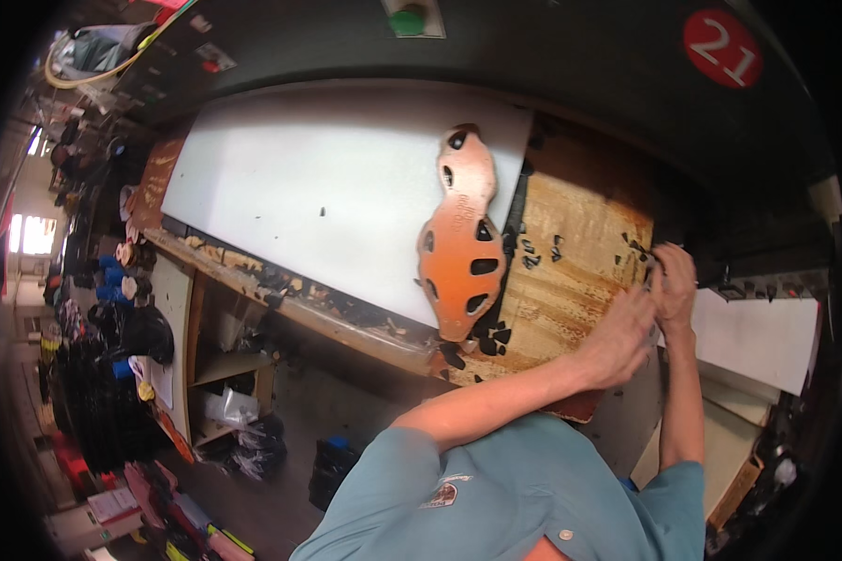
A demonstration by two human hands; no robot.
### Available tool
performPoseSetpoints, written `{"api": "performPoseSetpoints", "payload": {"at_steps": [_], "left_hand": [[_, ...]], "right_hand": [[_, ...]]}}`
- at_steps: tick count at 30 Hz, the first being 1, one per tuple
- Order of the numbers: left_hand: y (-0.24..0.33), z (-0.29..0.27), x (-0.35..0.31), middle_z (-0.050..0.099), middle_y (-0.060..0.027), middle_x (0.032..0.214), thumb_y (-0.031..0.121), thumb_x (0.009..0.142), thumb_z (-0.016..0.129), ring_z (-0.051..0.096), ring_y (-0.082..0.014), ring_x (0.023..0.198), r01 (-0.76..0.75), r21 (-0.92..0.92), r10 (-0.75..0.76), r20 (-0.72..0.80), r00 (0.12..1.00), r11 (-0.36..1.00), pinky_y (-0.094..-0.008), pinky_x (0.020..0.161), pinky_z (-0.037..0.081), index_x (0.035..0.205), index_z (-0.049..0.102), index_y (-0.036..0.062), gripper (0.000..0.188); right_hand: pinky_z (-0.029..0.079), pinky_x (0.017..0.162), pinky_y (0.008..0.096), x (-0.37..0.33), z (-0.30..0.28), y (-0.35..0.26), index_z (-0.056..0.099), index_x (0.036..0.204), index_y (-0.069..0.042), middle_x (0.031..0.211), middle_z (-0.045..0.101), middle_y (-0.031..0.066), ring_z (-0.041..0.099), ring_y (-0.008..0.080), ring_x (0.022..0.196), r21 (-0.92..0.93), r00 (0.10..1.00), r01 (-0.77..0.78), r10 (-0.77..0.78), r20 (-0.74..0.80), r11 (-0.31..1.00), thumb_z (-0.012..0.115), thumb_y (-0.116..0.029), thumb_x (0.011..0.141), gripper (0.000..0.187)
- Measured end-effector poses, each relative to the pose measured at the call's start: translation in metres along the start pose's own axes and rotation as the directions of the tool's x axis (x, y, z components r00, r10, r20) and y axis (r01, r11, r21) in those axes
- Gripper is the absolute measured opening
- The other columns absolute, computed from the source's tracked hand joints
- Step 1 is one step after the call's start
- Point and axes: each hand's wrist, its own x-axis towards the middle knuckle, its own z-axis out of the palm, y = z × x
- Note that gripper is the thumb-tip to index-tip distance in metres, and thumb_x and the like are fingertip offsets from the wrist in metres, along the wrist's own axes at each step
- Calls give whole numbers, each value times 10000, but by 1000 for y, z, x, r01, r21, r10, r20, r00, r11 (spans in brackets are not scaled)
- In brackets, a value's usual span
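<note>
Over the right end of a worn wooden board [571,309], my two hands are close together. My left hand [625,335] reaches across from the left, its fingers bent and drawn together against the right one. My right hand [674,285] has its fingers curled at the board's right edge; what is between the fingers of either hand is hidden. Several small black scraps [636,248] lie just left of my right fingertips. Farther left, an orange waisted plate [457,280] with several cut-out holes, like a cutting die, rests on a white sheet [318,187], untouched.
Black offcuts [496,337] gather by the plate's near end and along the front ledge [327,327]. A dark machine beam [552,56] with a green button [407,21] spans the far side. Shelving [225,374] stands below left; a white panel [748,337] is at right.
</note>
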Motion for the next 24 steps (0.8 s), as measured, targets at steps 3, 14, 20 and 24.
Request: {"api": "performPoseSetpoints", "payload": {"at_steps": [3,14,20,24], "left_hand": [[21,-29,-17,617,-246,978,112,926,659,615,-468,965,-65,-227,131,287,949,972,-539,866,505,1175,572,-47,308],[-101,-388,-130,385,-351,1596,275,1031,636,305,-507,1530,613,574,-296,-552,779,543,-569,1254,278,1512,467,-72,617],[-142,-379,-152,242,-368,1654,388,1012,646,206,-554,1546,341,771,-230,-255,939,538,-633,1266,177,1543,411,-73,741],[-122,-348,-139,233,-355,1662,334,1004,656,214,-534,1552,190,724,-192,-81,978,663,-612,1275,174,1547,378,-89,742]], "right_hand": [[515,978,447,-10,-7,-8,685,1205,1,1215,688,185,656,368,1099,29,940,-338,339,-34,941,674,7,884,322],[284,1157,728,57,67,-303,316,1600,40,1600,126,478,203,662,1463,211,887,-282,170,429,936,881,-449,751,1131],[322,1159,666,58,87,-321,321,1602,-1,1591,201,444,290,611,1421,60,877,-399,362,315,915,868,-347,697,1113],[365,1161,618,62,69,-312,417,1569,-14,1600,263,375,361,520,1417,191,847,-489,409,340,851,847,-292,665,1039]]}}
